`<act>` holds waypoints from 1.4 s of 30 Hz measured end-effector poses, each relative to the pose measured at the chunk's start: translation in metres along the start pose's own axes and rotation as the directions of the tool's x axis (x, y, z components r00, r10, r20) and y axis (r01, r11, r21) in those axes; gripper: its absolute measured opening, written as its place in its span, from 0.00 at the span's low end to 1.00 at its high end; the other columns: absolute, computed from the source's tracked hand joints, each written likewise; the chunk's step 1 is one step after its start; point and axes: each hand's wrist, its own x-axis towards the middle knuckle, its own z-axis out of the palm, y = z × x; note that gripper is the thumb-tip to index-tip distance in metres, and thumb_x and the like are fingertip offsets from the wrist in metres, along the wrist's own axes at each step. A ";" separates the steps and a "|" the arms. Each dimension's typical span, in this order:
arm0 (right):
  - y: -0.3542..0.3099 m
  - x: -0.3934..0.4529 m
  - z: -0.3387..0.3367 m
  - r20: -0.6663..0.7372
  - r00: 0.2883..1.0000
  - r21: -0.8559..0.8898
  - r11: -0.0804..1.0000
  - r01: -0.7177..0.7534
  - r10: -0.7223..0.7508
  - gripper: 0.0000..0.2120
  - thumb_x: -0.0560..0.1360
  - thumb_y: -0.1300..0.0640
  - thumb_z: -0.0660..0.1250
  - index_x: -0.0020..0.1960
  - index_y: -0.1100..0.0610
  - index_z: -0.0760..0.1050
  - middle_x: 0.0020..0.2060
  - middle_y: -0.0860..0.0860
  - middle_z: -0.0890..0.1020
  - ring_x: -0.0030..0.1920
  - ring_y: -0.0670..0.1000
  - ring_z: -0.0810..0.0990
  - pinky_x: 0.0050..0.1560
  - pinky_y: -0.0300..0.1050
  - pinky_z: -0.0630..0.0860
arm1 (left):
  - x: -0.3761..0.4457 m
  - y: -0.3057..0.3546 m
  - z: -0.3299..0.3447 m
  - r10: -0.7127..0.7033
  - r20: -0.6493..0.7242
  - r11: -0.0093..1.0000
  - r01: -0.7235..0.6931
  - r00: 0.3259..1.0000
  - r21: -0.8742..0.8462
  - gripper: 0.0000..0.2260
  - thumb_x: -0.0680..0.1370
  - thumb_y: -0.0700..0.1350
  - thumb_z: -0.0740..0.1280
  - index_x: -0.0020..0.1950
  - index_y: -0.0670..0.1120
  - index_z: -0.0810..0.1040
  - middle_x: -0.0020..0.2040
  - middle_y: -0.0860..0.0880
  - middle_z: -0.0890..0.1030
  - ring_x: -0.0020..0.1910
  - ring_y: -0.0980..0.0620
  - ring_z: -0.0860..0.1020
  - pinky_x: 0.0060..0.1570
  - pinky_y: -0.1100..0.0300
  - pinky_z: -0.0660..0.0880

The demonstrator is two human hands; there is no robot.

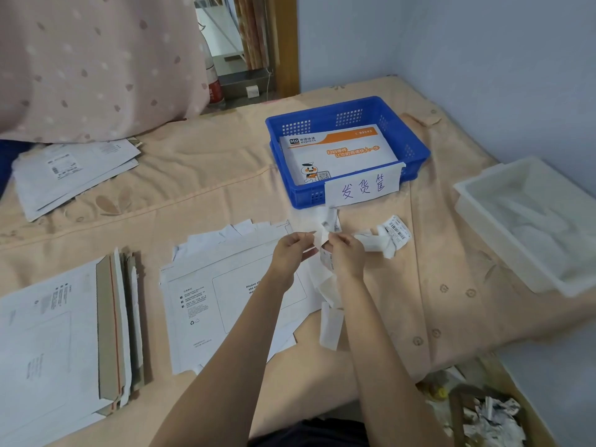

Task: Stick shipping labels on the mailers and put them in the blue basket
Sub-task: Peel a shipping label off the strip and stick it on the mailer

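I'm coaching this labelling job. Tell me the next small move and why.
Probably finish peeling the label and press it onto the top mailer. Both hands, left and right, pinch the strip just above that mailer, whose label box looks bare.

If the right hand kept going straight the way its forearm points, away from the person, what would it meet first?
Most likely the blue basket, at its front wall where the handwritten paper sign hangs. The right hand, pinching the label strip, points up the frame toward it. Only loose label paper lies between; depth is uncertain.
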 end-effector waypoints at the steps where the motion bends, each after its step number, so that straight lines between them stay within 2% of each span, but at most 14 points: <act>1: 0.000 0.000 0.000 0.013 0.999 0.066 0.997 -0.040 0.039 0.07 0.76 0.61 0.63 0.47 0.60 0.80 0.44 0.55 0.83 0.47 0.53 0.80 0.41 0.40 0.72 | -0.001 0.001 0.000 0.002 0.016 1.000 -0.002 1.000 -0.003 0.07 0.80 0.37 0.61 0.49 0.39 0.78 0.50 0.44 0.81 0.48 0.52 0.80 0.49 0.66 0.78; 3: -0.001 -0.001 0.000 0.052 0.992 0.196 0.973 -0.119 0.111 0.05 0.76 0.63 0.64 0.47 0.60 0.79 0.42 0.55 0.82 0.44 0.52 0.80 0.39 0.36 0.72 | -0.002 0.002 0.000 0.005 0.022 1.000 -0.005 1.000 -0.004 0.07 0.80 0.36 0.60 0.48 0.39 0.77 0.49 0.46 0.81 0.46 0.53 0.80 0.47 0.67 0.77; 5: -0.001 -0.003 0.001 0.047 0.992 0.223 0.967 -0.122 0.114 0.04 0.76 0.62 0.65 0.44 0.59 0.78 0.40 0.53 0.82 0.43 0.51 0.81 0.40 0.35 0.74 | -0.004 0.002 0.001 0.008 -0.010 1.000 -0.007 1.000 0.014 0.06 0.80 0.36 0.60 0.45 0.41 0.75 0.46 0.47 0.80 0.44 0.54 0.80 0.45 0.67 0.78; 8: -0.002 -0.007 0.004 0.045 0.997 0.143 0.988 -0.064 0.059 0.08 0.76 0.55 0.66 0.40 0.56 0.78 0.40 0.52 0.83 0.46 0.52 0.82 0.50 0.44 0.75 | -0.006 0.002 0.001 0.036 -0.041 0.998 -0.033 0.999 0.057 0.06 0.81 0.38 0.59 0.44 0.43 0.71 0.44 0.46 0.79 0.43 0.53 0.80 0.47 0.62 0.79; 11: -0.001 -0.011 0.007 0.020 0.999 -0.034 0.998 0.044 -0.043 0.08 0.73 0.54 0.70 0.49 0.57 0.80 0.46 0.51 0.83 0.48 0.49 0.80 0.52 0.42 0.74 | -0.009 0.003 0.001 0.045 -0.029 0.996 -0.043 0.999 0.072 0.05 0.81 0.38 0.58 0.46 0.42 0.71 0.44 0.44 0.79 0.44 0.52 0.80 0.43 0.62 0.79; 15: -0.002 -0.016 0.009 -0.019 0.989 -0.106 0.984 0.143 -0.146 0.07 0.72 0.57 0.71 0.48 0.58 0.80 0.45 0.51 0.83 0.46 0.49 0.79 0.47 0.39 0.72 | -0.011 0.009 0.002 0.028 -0.043 0.999 -0.027 0.999 0.021 0.01 0.79 0.39 0.61 0.48 0.42 0.71 0.44 0.43 0.79 0.44 0.51 0.80 0.38 0.63 0.79; 19: -0.003 -0.020 0.009 -0.016 0.982 -0.106 0.977 0.187 -0.190 0.04 0.73 0.59 0.69 0.45 0.59 0.80 0.39 0.49 0.83 0.41 0.48 0.79 0.44 0.38 0.74 | -0.010 0.009 0.001 0.051 -0.077 0.998 -0.049 0.996 0.029 0.11 0.76 0.44 0.71 0.52 0.40 0.74 0.49 0.41 0.81 0.47 0.48 0.81 0.42 0.59 0.81; 23: -0.001 -0.021 0.009 -0.006 0.979 -0.143 0.970 0.199 -0.202 0.04 0.73 0.57 0.70 0.41 0.56 0.78 0.36 0.46 0.80 0.36 0.41 0.76 0.35 0.29 0.68 | -0.012 0.008 -0.002 0.051 -0.077 0.998 -0.047 0.996 0.052 0.07 0.77 0.43 0.69 0.43 0.41 0.75 0.43 0.41 0.79 0.43 0.47 0.79 0.46 0.55 0.81; 28: -0.001 -0.021 0.006 0.000 0.983 -0.131 0.975 0.179 -0.181 0.04 0.73 0.58 0.71 0.42 0.58 0.78 0.32 0.44 0.78 0.34 0.41 0.75 0.38 0.34 0.69 | -0.011 0.005 -0.004 0.048 -0.097 0.996 -0.040 0.994 0.078 0.08 0.78 0.42 0.68 0.40 0.41 0.74 0.38 0.45 0.78 0.40 0.49 0.78 0.46 0.56 0.80; 31: 0.000 -0.021 0.007 0.027 0.996 -0.051 0.995 0.083 -0.082 0.04 0.73 0.60 0.69 0.40 0.56 0.76 0.33 0.44 0.78 0.36 0.44 0.76 0.43 0.35 0.74 | -0.004 0.001 -0.008 0.050 -0.131 0.987 -0.029 0.990 0.158 0.09 0.77 0.44 0.68 0.38 0.44 0.74 0.36 0.49 0.77 0.39 0.51 0.75 0.47 0.57 0.75; 34: 0.003 -0.019 0.007 0.020 0.998 0.095 0.994 -0.058 0.057 0.07 0.72 0.61 0.69 0.37 0.52 0.75 0.34 0.47 0.79 0.41 0.50 0.78 0.53 0.48 0.76 | -0.001 -0.002 -0.009 0.030 -0.150 0.980 0.000 0.988 0.197 0.11 0.77 0.44 0.69 0.36 0.45 0.74 0.33 0.52 0.76 0.34 0.53 0.72 0.46 0.58 0.73; 37: 0.000 -0.017 0.003 0.117 0.977 0.286 0.936 -0.206 0.179 0.06 0.75 0.65 0.66 0.40 0.57 0.74 0.28 0.48 0.75 0.31 0.46 0.74 0.40 0.40 0.76 | -0.004 -0.001 -0.008 -0.007 -0.143 0.994 0.022 0.990 0.105 0.11 0.77 0.42 0.68 0.35 0.45 0.73 0.32 0.51 0.75 0.33 0.53 0.71 0.46 0.59 0.73; 39: -0.001 -0.017 0.001 0.195 0.954 0.427 0.856 -0.291 0.227 0.03 0.76 0.67 0.64 0.46 0.61 0.73 0.30 0.51 0.75 0.29 0.46 0.73 0.33 0.37 0.76 | -0.005 0.001 -0.007 -0.017 -0.138 0.997 0.026 0.990 0.066 0.12 0.78 0.41 0.67 0.35 0.45 0.72 0.33 0.50 0.75 0.34 0.52 0.71 0.46 0.59 0.74; 42: 0.000 -0.017 0.003 0.193 0.954 0.434 0.852 -0.293 0.230 0.03 0.75 0.67 0.65 0.46 0.61 0.74 0.32 0.53 0.74 0.29 0.46 0.73 0.35 0.39 0.77 | -0.004 0.001 -0.006 0.023 -0.166 0.992 -0.002 0.986 0.127 0.11 0.78 0.43 0.67 0.36 0.46 0.72 0.34 0.50 0.77 0.35 0.51 0.73 0.47 0.55 0.74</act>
